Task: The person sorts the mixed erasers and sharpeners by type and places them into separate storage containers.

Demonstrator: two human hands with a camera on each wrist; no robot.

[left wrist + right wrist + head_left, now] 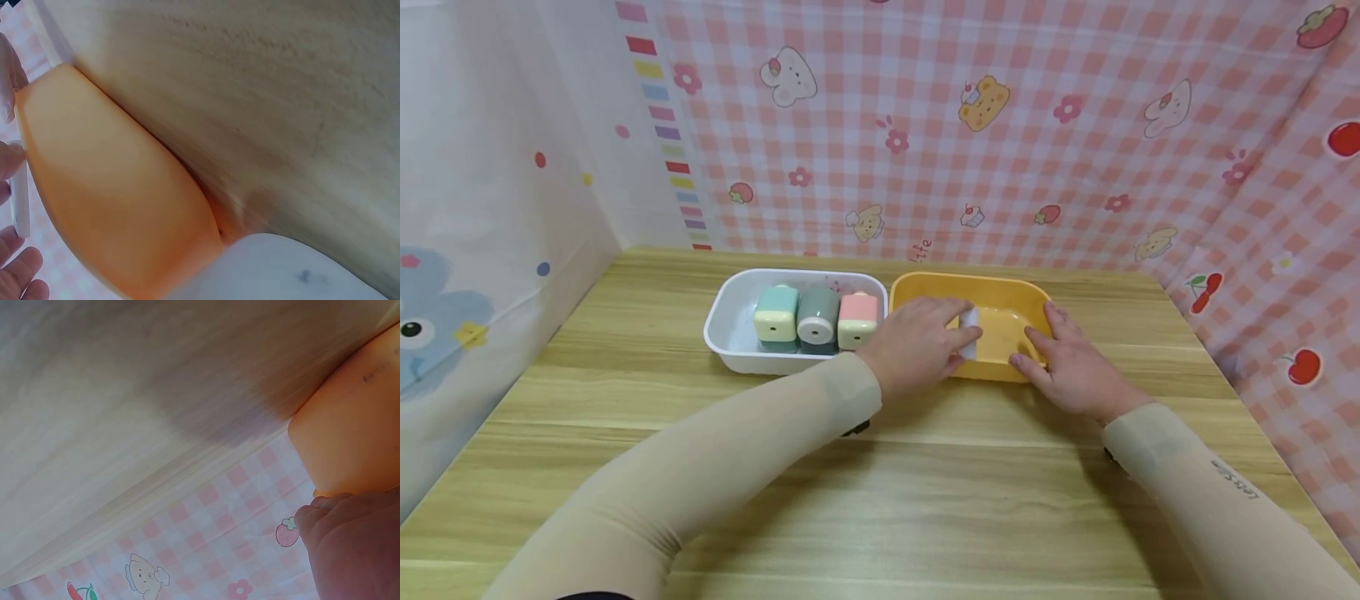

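My left hand (917, 343) reaches over the left part of a yellow-orange plastic bin (977, 285). Between its thumb and fingers it pinches a small flat white block (970, 332), seen as a thin slab in the left wrist view; its exact kind cannot be told. My right hand (1078, 367) holds the bin's right end, with some fingers over the rim and the thumb by the front corner. In the right wrist view, the curled fingers of that hand (353, 544) meet the bin's edge (350, 444). The bin's left inside is partly hidden behind my left hand.
Directly left of the orange bin stands a white bin (730, 333). It holds a teal-and-cream pencil sharpener (777, 315), a grey-green one (817, 315) and a pink one (857, 319). Both bins rest on a wood-grain table (940, 500), with checked cloth (850, 125) behind.
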